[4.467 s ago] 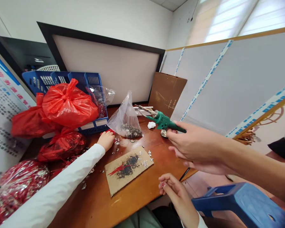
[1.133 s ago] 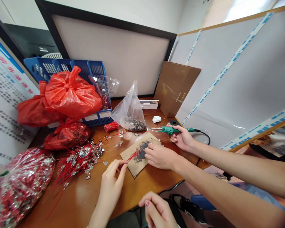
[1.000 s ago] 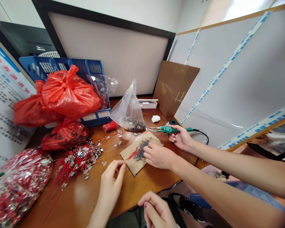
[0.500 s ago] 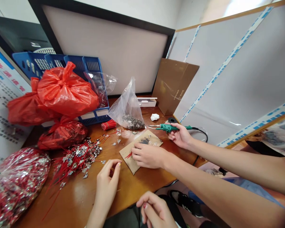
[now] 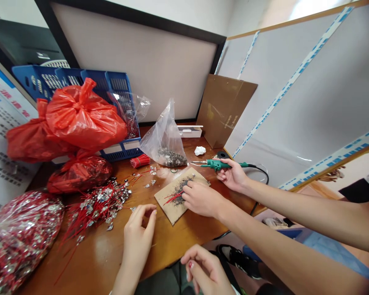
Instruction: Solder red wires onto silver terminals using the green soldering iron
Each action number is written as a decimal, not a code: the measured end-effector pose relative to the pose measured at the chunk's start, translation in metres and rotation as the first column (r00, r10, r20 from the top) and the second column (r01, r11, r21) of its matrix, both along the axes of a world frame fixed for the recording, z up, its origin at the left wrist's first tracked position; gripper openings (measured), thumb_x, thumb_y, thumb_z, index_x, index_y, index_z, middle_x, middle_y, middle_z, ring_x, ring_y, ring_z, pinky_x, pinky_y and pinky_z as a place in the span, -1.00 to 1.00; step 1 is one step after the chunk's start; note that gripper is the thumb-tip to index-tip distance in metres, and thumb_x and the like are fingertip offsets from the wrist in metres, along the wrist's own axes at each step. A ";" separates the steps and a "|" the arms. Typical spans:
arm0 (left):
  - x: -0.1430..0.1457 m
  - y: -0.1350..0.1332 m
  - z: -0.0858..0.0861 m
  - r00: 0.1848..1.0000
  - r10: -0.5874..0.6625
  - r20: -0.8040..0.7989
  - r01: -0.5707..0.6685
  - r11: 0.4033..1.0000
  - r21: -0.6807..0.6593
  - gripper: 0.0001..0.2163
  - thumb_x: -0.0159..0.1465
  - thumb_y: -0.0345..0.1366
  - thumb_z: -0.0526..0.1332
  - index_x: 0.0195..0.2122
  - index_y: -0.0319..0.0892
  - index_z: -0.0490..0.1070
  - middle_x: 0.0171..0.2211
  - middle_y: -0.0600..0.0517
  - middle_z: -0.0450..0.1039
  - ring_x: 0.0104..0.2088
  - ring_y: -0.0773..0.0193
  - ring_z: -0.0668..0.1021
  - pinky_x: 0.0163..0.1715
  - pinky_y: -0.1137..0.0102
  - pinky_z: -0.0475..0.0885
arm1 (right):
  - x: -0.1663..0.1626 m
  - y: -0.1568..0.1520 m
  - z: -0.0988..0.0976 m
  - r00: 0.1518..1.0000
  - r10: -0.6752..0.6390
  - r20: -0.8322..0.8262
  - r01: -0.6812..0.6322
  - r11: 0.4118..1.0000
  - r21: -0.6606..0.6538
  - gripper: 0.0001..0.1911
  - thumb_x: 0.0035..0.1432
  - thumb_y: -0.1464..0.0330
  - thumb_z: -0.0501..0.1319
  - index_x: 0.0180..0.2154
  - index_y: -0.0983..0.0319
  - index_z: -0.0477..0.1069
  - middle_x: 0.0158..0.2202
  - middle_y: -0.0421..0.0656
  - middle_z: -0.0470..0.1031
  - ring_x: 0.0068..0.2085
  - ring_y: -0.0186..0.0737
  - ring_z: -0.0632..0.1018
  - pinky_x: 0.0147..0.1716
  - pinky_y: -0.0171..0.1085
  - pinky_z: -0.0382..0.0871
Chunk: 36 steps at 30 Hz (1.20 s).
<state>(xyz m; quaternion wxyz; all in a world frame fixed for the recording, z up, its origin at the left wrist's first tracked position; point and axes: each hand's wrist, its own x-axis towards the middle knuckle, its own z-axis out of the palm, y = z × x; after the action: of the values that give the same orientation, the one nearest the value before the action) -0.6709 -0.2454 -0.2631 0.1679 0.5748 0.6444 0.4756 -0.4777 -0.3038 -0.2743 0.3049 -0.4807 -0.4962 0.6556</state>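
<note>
My left hand (image 5: 138,233) rests on the table's front part, fingers curled and thumb tip close to the index finger; nothing shows in it. Just left of it lies a heap of red wires with small silvery metal pieces (image 5: 101,205). Low in the view, over the front edge, my right hand (image 5: 204,268) is loosely closed with nothing visible inside. A co-worker's hand (image 5: 203,198) reaches from the right over a cardboard piece (image 5: 172,215) and touches red wires (image 5: 174,198). That person's other hand (image 5: 232,174) holds a green soldering iron (image 5: 215,164).
A clear bag of small dark parts (image 5: 169,153) stands behind the cardboard, near a bundle of red wires (image 5: 140,160). Red bags (image 5: 86,114) and a blue basket (image 5: 117,82) fill the back left. A full clear bag (image 5: 21,237) sits front left. A solder spool (image 5: 223,155) lies behind the iron.
The co-worker's near hand has shifted right and slightly up on the cardboard, uncovering a dark smudge and more of the red wires. My right hand has moved slightly; my left barely at all.
</note>
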 end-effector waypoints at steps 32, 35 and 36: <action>0.007 -0.001 -0.010 0.994 -0.001 -0.105 0.016 0.990 0.139 -0.86 0.32 -0.22 0.12 -0.31 -0.11 0.43 -0.37 0.04 0.48 -0.33 0.21 0.52 -0.30 0.35 0.42 | 0.009 0.004 0.001 0.999 -0.012 0.039 0.011 1.000 0.008 -0.23 -0.05 -0.32 0.08 -0.33 0.29 0.35 -0.57 -0.26 0.28 -0.67 -0.50 0.20 -0.67 -0.42 0.05; 0.007 -0.001 -0.012 0.994 0.001 -0.106 0.013 0.991 0.131 -0.85 0.32 -0.22 0.13 -0.31 -0.11 0.43 -0.37 0.04 0.47 -0.32 0.21 0.52 -0.30 0.35 0.41 | 0.007 0.005 0.000 0.999 -0.007 0.042 0.008 1.000 -0.019 -0.31 -0.05 -0.26 0.15 -0.33 0.27 0.33 -0.56 -0.27 0.26 -0.66 -0.50 0.19 -0.68 -0.43 0.05; 0.007 -0.002 -0.013 0.994 0.003 -0.107 0.011 0.992 0.126 -0.85 0.32 -0.22 0.13 -0.31 -0.11 0.43 -0.36 0.04 0.47 -0.32 0.21 0.52 -0.29 0.35 0.41 | 0.006 0.006 0.000 0.999 -0.007 0.045 0.008 1.000 -0.027 -0.34 -0.05 -0.23 0.17 -0.34 0.27 0.32 -0.56 -0.28 0.25 -0.65 -0.50 0.19 -0.68 -0.43 0.05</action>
<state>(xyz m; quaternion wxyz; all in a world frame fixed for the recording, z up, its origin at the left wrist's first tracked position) -0.6642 -0.2470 -0.2761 0.0974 0.6102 0.6197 0.4838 -0.4713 -0.2981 -0.2741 0.2895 -0.5014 -0.4922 0.6500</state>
